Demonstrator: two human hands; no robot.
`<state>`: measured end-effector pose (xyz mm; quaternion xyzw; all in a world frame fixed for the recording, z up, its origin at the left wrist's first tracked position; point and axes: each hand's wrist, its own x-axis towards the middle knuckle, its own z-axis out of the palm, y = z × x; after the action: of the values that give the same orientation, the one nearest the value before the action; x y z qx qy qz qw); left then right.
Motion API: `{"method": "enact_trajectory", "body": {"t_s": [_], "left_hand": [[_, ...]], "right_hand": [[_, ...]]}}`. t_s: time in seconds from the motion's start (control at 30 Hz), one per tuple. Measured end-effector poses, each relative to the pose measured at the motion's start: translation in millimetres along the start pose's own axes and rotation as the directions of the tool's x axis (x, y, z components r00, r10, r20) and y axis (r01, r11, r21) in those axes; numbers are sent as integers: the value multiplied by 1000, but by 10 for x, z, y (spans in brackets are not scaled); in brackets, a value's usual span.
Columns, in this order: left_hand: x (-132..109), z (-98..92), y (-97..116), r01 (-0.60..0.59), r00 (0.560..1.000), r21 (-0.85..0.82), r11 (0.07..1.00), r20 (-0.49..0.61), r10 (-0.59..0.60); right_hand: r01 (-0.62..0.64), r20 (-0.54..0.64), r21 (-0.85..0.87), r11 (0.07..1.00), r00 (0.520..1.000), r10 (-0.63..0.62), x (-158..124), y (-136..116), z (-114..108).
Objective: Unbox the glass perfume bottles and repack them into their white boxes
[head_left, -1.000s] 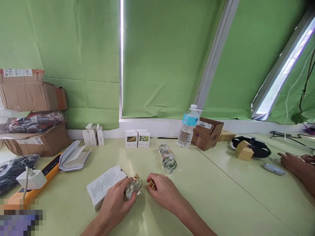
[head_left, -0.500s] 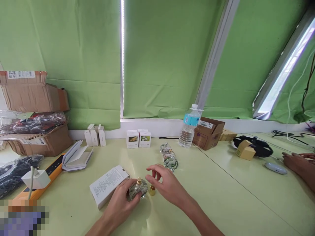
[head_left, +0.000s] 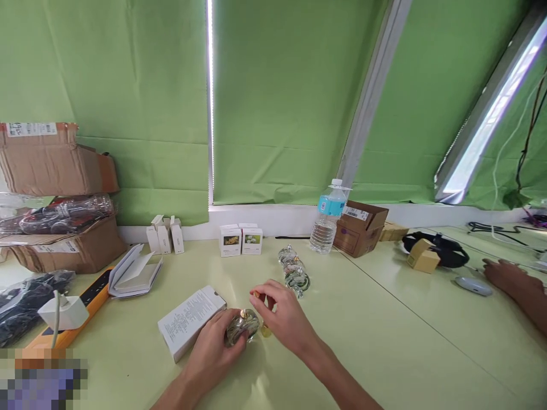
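Note:
My left hand [head_left: 209,353] is wrapped round a round clear glass perfume bottle [head_left: 242,326] with a gold neck, holding it tilted on the pale green table [head_left: 384,341]. My right hand [head_left: 284,319] hovers just right of the bottle, thumb and forefinger pinched on what looks like a small gold piece [head_left: 257,295]. A gold cap [head_left: 266,331] lies on the table under that hand, beside the bottle. A white printed box [head_left: 190,322] lies flat against my left hand.
Several wrapped glass bottles [head_left: 294,272] lie behind my hands, with two flower-printed boxes [head_left: 241,241], three small white boxes [head_left: 164,234] and a water bottle [head_left: 327,222] at the back. An orange power strip [head_left: 64,319] and cardboard boxes [head_left: 64,247] sit left. Another person's hand [head_left: 513,285] rests far right.
My right hand set the gold cap down beside the bottle, lifted and opened, and now its fingers are pinched together above the bottle's neck. My left hand kept hold of the bottle.

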<state>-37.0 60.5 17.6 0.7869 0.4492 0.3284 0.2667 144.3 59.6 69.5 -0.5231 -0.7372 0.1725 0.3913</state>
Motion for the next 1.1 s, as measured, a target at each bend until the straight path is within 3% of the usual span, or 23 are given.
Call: {"method": "enact_trajectory", "body": {"t_s": [0.17,0.3,0.53,0.73,0.97,1.1], "left_hand": [[-6,12,-20,-20,1000,3,1000,-11,20],[-1,65,-101,-29,997,47,998,-70,32],[-17,23,-94,-9,996,155,988,-82,22],[24,13,-88,-2,999,110,994,-31,6],[302,115,-49,-25,1000,41,999,4,25],[550,269,60,-37,999,5,999,39,37]], "right_hand": [[-106,212,-102,989,969,125,-107,180,-251],[-63,352,-102,993,931,96,-198,231,-269],[-12,375,-204,979,923,89,-274,242,-223],[-34,479,-306,951,858,185,-337,151,-384],[-1,478,-363,932,858,187,-421,66,-344],[-26,466,-369,929,860,209,-441,73,-339]]}}
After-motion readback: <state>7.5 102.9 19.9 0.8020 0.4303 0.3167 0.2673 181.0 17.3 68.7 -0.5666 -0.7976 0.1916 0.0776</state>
